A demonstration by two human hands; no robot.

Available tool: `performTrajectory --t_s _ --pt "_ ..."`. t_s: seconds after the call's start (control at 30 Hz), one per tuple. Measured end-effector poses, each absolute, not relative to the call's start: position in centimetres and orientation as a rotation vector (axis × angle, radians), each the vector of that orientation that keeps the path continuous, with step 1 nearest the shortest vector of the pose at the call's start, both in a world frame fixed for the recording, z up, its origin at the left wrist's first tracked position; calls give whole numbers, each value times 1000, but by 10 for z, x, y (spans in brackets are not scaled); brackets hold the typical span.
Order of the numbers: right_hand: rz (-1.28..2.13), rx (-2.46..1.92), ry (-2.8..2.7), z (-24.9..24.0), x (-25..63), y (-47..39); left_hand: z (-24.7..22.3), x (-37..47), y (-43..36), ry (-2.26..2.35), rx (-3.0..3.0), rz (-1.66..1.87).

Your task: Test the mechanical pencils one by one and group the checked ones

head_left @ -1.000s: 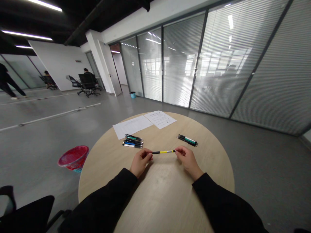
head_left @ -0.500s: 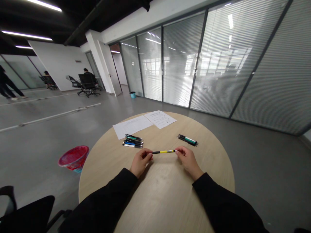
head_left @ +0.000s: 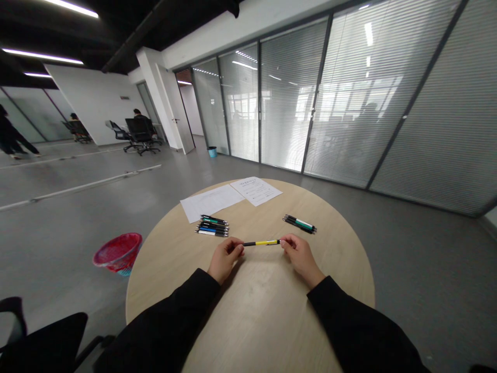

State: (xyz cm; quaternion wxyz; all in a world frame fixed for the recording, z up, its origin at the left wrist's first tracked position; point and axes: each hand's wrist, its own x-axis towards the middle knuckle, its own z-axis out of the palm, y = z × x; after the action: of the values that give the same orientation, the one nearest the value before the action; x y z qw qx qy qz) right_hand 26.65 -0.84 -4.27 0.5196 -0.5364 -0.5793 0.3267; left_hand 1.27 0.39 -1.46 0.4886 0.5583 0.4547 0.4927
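A yellow and black pen (head_left: 262, 243) lies level between my two hands, just over the round wooden table (head_left: 248, 316). My left hand (head_left: 226, 257) pinches its black end, and my right hand (head_left: 301, 256) pinches the opposite end, where the clip is. Beyond my left hand lies a pile of several pens (head_left: 212, 226) with black, green, blue and white barrels. A smaller group of pens (head_left: 299, 224), green and black, rests beyond my right hand.
Two printed paper sheets (head_left: 213, 202) lie at the table's far side. A red-lined wastebasket (head_left: 118, 253) stands on the floor to the left, near a black chair (head_left: 46, 342). Glass partitions with blinds (head_left: 287, 103) run behind. A person (head_left: 13, 134) is far left.
The pen has turned slightly about its length, so its clip now shows at the lower edge. Both hands stay in place. The distant person at left has shifted their legs.
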Motion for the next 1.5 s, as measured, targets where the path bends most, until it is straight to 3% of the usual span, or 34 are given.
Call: performTrajectory --t_s 1.5 --pt "845 -1145 -1387 -55 268 -1 -14 13 3 1103 1324 1241"
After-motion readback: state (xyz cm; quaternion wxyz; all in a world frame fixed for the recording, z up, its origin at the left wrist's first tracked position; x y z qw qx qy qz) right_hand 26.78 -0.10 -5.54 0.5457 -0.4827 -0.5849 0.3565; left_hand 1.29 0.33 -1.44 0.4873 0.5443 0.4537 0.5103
